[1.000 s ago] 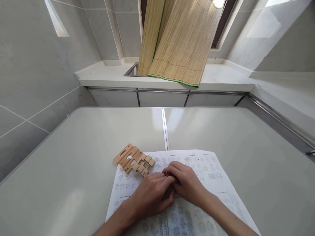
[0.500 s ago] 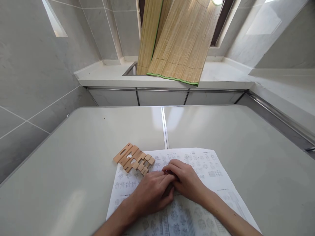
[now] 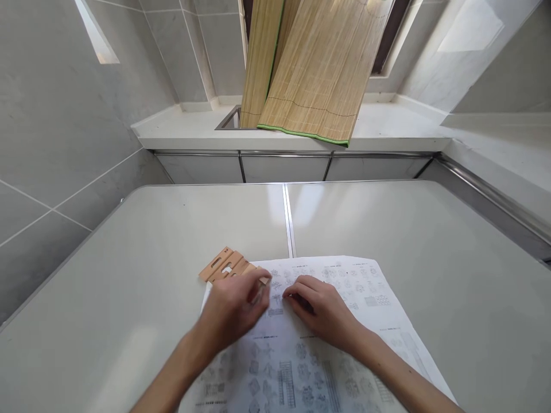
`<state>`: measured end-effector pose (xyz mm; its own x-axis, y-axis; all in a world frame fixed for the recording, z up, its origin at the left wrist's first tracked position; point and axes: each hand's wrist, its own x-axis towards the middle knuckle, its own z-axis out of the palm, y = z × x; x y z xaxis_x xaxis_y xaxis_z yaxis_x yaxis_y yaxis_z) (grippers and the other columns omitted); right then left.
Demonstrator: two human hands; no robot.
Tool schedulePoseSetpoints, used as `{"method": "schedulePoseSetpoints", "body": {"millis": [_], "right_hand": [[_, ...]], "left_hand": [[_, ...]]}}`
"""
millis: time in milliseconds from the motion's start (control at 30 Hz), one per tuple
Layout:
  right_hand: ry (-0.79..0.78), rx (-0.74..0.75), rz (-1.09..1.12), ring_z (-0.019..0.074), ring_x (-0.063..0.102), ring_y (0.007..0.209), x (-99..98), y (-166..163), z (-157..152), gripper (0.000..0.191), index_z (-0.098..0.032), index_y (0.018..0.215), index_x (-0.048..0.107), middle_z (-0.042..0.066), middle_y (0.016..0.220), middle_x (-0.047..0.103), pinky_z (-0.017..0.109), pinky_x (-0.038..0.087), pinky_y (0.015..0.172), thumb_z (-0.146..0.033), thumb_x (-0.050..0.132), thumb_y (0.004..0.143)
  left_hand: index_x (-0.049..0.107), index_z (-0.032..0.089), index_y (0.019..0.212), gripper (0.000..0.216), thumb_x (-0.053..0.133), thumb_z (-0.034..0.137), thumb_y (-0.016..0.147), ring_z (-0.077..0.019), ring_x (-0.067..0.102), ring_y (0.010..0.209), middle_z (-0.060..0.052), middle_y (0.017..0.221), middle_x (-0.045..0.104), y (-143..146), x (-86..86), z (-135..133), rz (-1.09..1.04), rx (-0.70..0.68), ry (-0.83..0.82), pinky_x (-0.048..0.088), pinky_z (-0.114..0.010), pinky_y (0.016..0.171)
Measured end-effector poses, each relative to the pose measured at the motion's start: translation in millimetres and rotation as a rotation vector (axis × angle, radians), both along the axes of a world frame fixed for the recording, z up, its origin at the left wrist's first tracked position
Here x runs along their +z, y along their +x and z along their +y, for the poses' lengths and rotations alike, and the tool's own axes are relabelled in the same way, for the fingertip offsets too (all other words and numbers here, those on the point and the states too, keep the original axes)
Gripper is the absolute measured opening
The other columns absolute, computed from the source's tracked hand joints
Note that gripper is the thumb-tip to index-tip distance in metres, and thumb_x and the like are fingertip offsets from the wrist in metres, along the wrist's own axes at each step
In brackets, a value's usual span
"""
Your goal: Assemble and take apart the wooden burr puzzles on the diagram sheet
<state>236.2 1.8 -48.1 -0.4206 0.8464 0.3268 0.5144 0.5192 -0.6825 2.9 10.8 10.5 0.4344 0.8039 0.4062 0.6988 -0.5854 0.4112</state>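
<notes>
My left hand (image 3: 236, 310) reaches over a cluster of flat notched wooden pieces (image 3: 224, 265) lying at the top left corner of a printed instruction sheet (image 3: 361, 298). It covers the near half of the cluster, and its fingers are smeared by motion. My right hand (image 3: 321, 312) rests on the sheet to the right of it. Its fingers are curled together with the tips down on the paper, and whatever is under them is hidden. A hand's width of paper shows between the two hands.
The sheet lies on a pale grey table (image 3: 142, 246) with a seam down its middle. Behind the table is a white ledge (image 3: 181, 129). Rolled bamboo mats (image 3: 314, 74) lean on the ledge. Grey tiled walls stand to the left and right.
My left hand has left my right hand and moved up and left onto the wooden pieces. My right hand has stayed in place on the sheet.
</notes>
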Motion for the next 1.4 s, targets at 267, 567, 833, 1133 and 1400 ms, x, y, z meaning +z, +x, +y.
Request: {"method": "schedulePoseSetpoints", "body": {"millis": [267, 567, 833, 1133, 1400], "right_hand": [[-0.024, 0.028, 0.029, 0.0191, 0.066, 0.079, 3.9, 1, 1, 0.016, -0.023, 0.1, 0.068, 0.005, 0.092, 0.072, 0.03, 0.047, 0.064, -0.015, 0.054, 0.101], [-0.014, 0.02, 0.033, 0.0175, 0.064, 0.075, 1.6, 1, 5, 0.015, -0.022, 0.096, 0.069, 0.003, 0.087, 0.071, 0.029, 0.045, 0.064, -0.013, 0.058, 0.098], [-0.009, 0.033, 0.055, 0.017, 0.063, 0.074, 5.8, 2, 6, 0.015, -0.021, 0.094, 0.069, 0.003, 0.084, 0.07, 0.028, 0.046, 0.064, -0.011, 0.058, 0.098], [-0.001, 0.021, 0.025, 0.0166, 0.063, 0.077, 5.6, 1, 7, 0.015, -0.021, 0.094, 0.07, 0.002, 0.085, 0.071, 0.028, 0.045, 0.065, -0.009, 0.061, 0.097], [-0.005, 0.019, 0.018, 0.018, 0.065, 0.078, 4.6, 1, 6, 0.015, -0.022, 0.094, 0.069, 0.003, 0.086, 0.071, 0.029, 0.045, 0.066, -0.01, 0.06, 0.098]], "left_hand": [[0.063, 0.025, 0.113, 0.042, 0.049, 0.059, 0.094, -0.021, 0.066, 0.065, 0.003, 0.071, 0.064, -52, 39.2, 21, 0.383, 0.556, -0.469, 0.042, -0.028, 0.058], [0.066, 0.022, 0.121, 0.061, 0.054, 0.069, 0.083, -0.0319, 0.072, 0.086, -0.008, 0.088, 0.077, -44, 51.1, 38, 0.641, 0.592, -0.613, 0.039, -0.032, 0.061], [0.061, 0.024, 0.075, 0.033, 0.058, 0.057, 0.076, -0.0289, 0.068, 0.073, -0.008, 0.077, 0.073, -32, 56.0, 57, 0.786, 0.528, -0.627, 0.031, -0.033, 0.057], [0.05, 0.023, 0.06, 0.036, 0.061, 0.055, 0.073, -0.0265, 0.062, 0.063, -0.007, 0.062, 0.064, -39, 53.2, 64, 0.852, 0.498, -0.542, 0.028, -0.034, 0.055], [0.069, 0.025, 0.074, 0.032, 0.058, 0.055, 0.073, -0.0265, 0.066, 0.067, -0.006, 0.07, 0.074, -44, 59.8, 61, 0.735, 0.519, -0.533, 0.034, -0.032, 0.057]]}}
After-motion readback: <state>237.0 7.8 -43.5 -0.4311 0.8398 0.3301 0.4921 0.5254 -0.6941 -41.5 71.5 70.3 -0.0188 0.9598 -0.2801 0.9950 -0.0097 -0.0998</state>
